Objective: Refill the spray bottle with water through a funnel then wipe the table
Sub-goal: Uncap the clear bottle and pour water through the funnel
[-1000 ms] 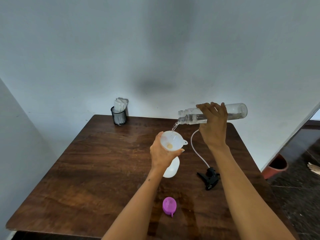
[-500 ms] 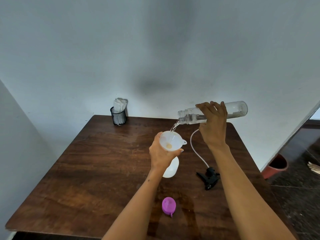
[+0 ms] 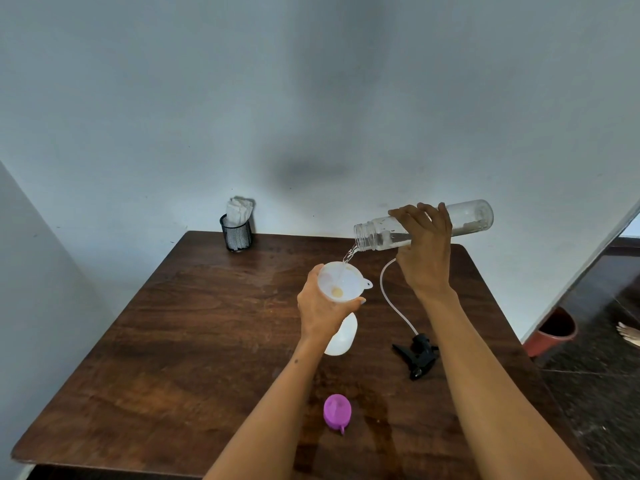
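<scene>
Right hand (image 3: 424,252) wraps over the clear water bottle (image 3: 420,226), fingers curled across the top and thumb under, holding it nearly level with the mouth tipped left; a thin stream drops from the mouth into the white funnel (image 3: 341,283). Left hand (image 3: 320,308) is closed round the funnel's cone and the neck of the white spray bottle (image 3: 343,337), which stands on the wooden table (image 3: 180,327) a little right of centre. Main risk: the stream lands at the funnel's far rim, not the middle, so any wobble or extra tilt sends water over the edge onto the wood (which already looks damp near the front). Pouring faster than the spout drains would flood the funnel; the bottle is opaque, so its level can't be read. The black trigger head (image 3: 417,355) with its dip tube lies just right of the bottle, in splash range, and the purple cap (image 3: 337,411) sits near the front edge.
</scene>
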